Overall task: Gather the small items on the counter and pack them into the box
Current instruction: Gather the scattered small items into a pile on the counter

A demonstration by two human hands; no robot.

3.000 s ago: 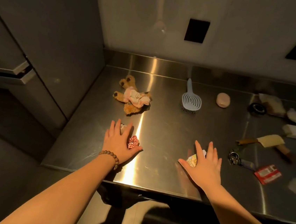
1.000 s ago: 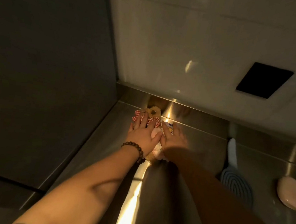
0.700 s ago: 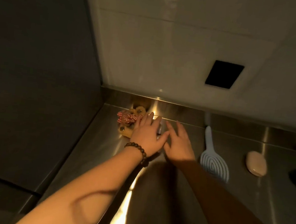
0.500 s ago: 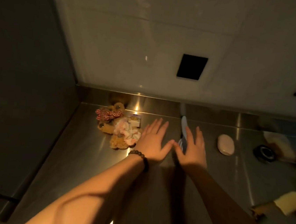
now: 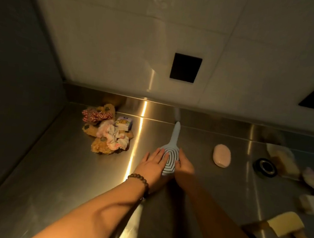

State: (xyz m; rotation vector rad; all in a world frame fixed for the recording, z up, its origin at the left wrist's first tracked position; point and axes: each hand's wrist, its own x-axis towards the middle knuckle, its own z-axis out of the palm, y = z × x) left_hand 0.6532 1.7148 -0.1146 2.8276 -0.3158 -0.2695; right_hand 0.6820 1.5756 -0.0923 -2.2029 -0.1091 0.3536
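Observation:
A pale blue hairbrush (image 5: 169,160) lies on the steel counter (image 5: 69,167), handle pointing at the back wall. My left hand (image 5: 152,166) rests flat against the brush head's left side, fingers apart. My right hand (image 5: 183,165) cups its right side, fingers curled on the edge. In the back left corner sits a pile: a brown teddy bear (image 5: 101,146), a red checked scrunchie (image 5: 96,115), a pink-white scrunchie (image 5: 111,135) and a small printed box (image 5: 123,124). No packing box is in view.
To the right lie a pink oval soap (image 5: 221,155), a black tape roll (image 5: 265,167), a yellow-headed spatula (image 5: 286,225), a white block (image 5: 313,204) and blurred pale items. A dark cabinet side (image 5: 20,85) bounds the left; the tiled wall stands behind.
Both hands left the pile of toy, scrunchies and small box in the corner and slid right. They now bracket the hairbrush head from both sides.

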